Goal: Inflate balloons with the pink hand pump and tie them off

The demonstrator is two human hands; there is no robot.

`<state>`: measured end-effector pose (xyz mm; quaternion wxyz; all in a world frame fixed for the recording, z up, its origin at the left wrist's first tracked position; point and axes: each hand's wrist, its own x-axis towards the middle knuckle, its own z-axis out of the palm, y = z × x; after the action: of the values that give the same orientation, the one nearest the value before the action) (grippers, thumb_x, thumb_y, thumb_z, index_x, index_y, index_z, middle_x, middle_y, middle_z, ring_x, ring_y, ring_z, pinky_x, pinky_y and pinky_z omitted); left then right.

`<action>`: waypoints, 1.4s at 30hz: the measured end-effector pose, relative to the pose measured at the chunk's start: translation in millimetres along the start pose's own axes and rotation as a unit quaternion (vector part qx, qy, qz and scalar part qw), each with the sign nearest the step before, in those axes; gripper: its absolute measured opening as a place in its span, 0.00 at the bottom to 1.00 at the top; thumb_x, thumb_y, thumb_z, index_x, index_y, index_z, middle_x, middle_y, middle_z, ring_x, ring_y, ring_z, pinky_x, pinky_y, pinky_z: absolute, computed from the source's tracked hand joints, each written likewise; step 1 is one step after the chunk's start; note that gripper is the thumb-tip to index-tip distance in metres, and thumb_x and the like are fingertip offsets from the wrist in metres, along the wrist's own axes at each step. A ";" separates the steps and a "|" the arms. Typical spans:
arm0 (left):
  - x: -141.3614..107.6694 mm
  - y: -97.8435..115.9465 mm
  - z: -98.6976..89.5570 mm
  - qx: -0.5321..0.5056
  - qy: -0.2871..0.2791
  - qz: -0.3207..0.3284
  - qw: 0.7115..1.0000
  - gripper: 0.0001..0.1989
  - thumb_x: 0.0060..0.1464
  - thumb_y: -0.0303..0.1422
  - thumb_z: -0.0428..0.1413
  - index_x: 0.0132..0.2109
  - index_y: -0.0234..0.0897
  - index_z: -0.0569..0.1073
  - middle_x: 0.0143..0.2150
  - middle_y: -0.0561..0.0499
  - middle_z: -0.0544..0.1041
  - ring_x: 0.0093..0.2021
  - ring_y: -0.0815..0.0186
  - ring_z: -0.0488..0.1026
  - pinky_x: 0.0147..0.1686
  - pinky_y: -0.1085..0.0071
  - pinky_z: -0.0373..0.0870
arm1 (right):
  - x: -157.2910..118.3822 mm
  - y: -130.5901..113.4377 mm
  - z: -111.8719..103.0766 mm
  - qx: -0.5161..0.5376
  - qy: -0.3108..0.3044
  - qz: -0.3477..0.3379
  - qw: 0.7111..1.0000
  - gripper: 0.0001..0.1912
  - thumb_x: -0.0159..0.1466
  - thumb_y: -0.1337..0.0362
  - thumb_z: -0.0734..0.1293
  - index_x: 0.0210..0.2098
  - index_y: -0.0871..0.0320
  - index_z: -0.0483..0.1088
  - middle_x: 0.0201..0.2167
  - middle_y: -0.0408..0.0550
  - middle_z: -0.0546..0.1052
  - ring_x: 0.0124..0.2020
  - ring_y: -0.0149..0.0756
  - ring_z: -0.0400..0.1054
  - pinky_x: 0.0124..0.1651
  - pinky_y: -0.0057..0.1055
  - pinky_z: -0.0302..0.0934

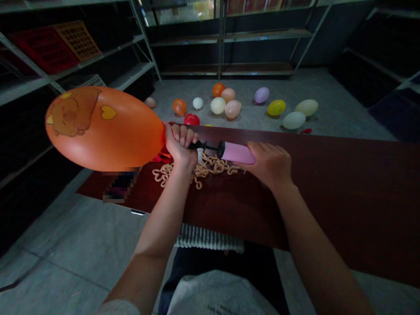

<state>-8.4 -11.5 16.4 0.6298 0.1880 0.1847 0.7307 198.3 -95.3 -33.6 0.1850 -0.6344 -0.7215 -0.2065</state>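
A large inflated orange balloon (124,131) with a printed brown bear and a yellow heart extends left from my left hand (180,144). The fingers of that hand are closed around the balloon's neck, by the black end of a hand pump. My right hand (271,164) is wrapped around the pink body of the balloon pump (235,152), which is held about level. A black rod shows between the two hands. Under them, a pile of tan curly pieces (210,168) lies on the dark red table (344,183), with red flat pieces (160,156) beside my left hand.
A blurred-out dark object (121,186) lies at the table's left end. Several inflated balloons, among them a yellow balloon (276,107) and a lilac balloon (261,95), rest on the floor beyond. Metal shelves (183,42) stand behind, and a red crate (46,48) sits on the left shelving.
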 end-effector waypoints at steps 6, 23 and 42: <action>15.6 8.3 -12.1 -0.024 0.007 0.023 0.999 0.27 0.70 0.39 0.39 0.20 0.38 0.47 0.14 0.60 0.44 0.12 0.76 0.43 0.16 0.75 0.48 | -6.9 28.5 3.8 -0.059 0.007 0.022 0.998 0.32 0.61 0.36 0.60 0.47 0.56 0.71 0.36 0.52 0.77 0.37 0.42 0.67 0.36 0.35 0.47; 5.1 14.3 0.9 0.014 -0.008 0.035 0.999 0.29 0.68 0.40 0.43 0.19 0.37 0.46 0.14 0.60 0.44 0.12 0.76 0.42 0.14 0.75 0.48 | -9.2 15.2 10.3 0.028 -0.073 0.041 0.996 0.33 0.57 0.33 0.61 0.42 0.56 0.72 0.35 0.51 0.80 0.32 0.41 0.72 0.31 0.32 0.48; -6.8 -13.6 1.2 -0.002 -0.026 -0.031 0.999 0.29 0.69 0.41 0.42 0.18 0.37 0.49 0.13 0.60 0.45 0.11 0.75 0.43 0.14 0.74 0.49 | 0.7 -11.1 9.3 0.070 -0.033 0.020 0.997 0.35 0.57 0.32 0.60 0.42 0.57 0.74 0.33 0.51 0.80 0.31 0.39 0.71 0.30 0.32 0.48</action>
<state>4.7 -16.3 10.3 0.6572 0.1994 0.1723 0.7062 187.2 -91.0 -41.9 0.2094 -0.6406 -0.7271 -0.1309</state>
